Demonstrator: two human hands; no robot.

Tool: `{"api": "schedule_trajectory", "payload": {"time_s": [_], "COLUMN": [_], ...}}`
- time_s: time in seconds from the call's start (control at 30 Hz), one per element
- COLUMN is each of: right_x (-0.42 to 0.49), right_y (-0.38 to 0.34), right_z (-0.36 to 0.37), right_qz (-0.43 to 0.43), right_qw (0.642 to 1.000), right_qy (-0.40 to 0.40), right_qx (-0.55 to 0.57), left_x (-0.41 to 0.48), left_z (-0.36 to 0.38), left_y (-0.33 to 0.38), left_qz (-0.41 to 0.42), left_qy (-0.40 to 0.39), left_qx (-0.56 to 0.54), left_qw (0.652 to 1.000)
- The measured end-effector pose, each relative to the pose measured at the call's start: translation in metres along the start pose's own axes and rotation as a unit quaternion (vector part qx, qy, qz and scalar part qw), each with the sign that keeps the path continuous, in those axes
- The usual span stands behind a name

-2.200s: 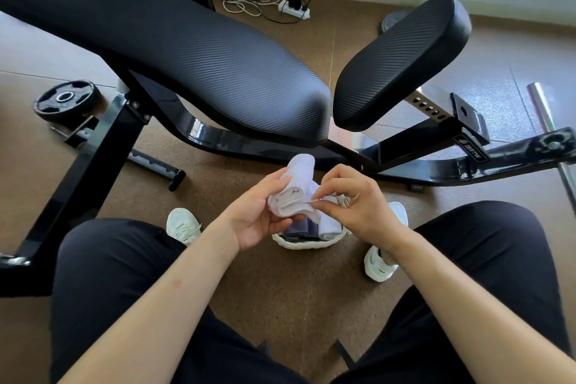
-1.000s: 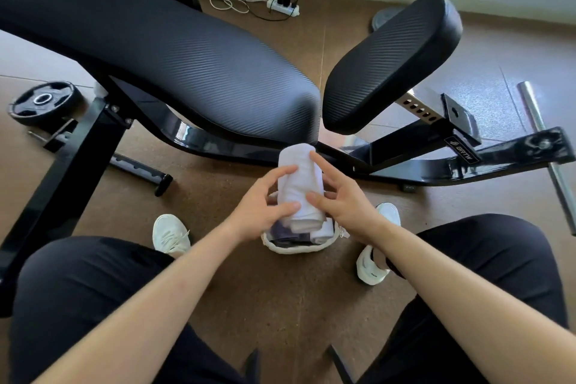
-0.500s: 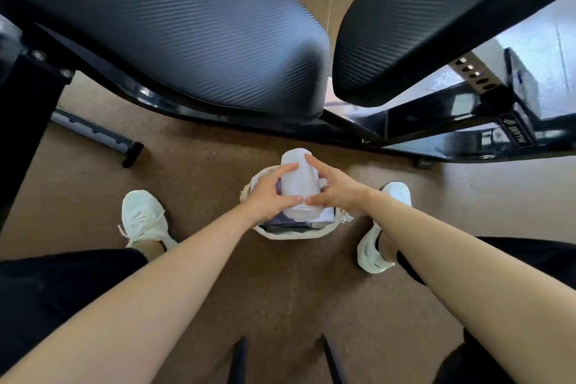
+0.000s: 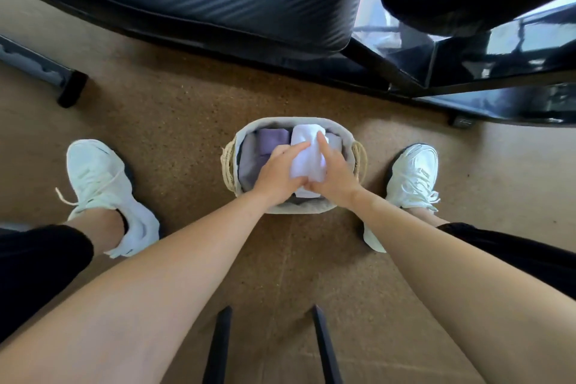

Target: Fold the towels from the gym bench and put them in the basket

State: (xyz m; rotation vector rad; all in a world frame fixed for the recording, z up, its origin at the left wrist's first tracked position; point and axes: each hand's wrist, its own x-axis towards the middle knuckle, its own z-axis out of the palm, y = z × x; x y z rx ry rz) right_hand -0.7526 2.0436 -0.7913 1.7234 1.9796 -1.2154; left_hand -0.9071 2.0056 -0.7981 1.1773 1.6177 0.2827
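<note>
Brown gym floor held a basket where the left hand and right hand clasped a folded white towel, which might spring open if released unwedged.

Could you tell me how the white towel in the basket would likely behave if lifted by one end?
Held between the left hand and right hand, the white towel is soft rolled cloth, so it would probably sag and unroll. Packed beside the purple towel in the basket, it should hardly roll.
</note>
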Motion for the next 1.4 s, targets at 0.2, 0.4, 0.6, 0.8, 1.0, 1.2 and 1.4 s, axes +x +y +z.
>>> {"api": "schedule_trajectory", "payload": {"time_s": [0.2, 0.4, 0.6, 0.8, 1.0, 1.2, 1.4], "right_x": [0.006, -0.007, 0.003, 0.021, 0.026, 0.01, -0.036], "right_y": [0.019, 0.021, 0.028, 0.033, 0.028, 0.007, -0.008], "right_z": [0.015, 0.018, 0.025, 0.027, 0.019, 0.006, -0.018], "right_qz": [-0.059, -0.136, -0.099, -0.072, -0.069, -0.027, -0.026], "right_qw": [0.977, 0.951, 0.951, 0.953, 0.944, 0.933, 0.957], "right_qy": [0.12, 0.121, 0.076, 0.029, -0.002, -0.029, -0.038], "right_qx": [-0.164, -0.252, -0.284, -0.292, -0.321, -0.357, -0.287], "left_x": [0.002, -0.015, -0.025, -0.025, -0.009, -0.006, -0.051], "left_z": [0.002, -0.003, -0.01, -0.01, -0.012, -0.033, -0.073], "left_y": [-0.013, -0.023, -0.028, -0.045, -0.05, -0.018, 0.003], "left_qz": [0.03, 0.086, 0.101, 0.081, 0.084, 0.036, 0.016], "left_qy": [-0.002, 0.012, 0.052, 0.025, -0.022, -0.097, -0.065], "left_qx": [0.091, 0.202, 0.295, 0.376, 0.477, 0.438, 0.412], "left_qw": [0.995, 0.976, 0.949, 0.923, 0.875, 0.893, 0.909]}}
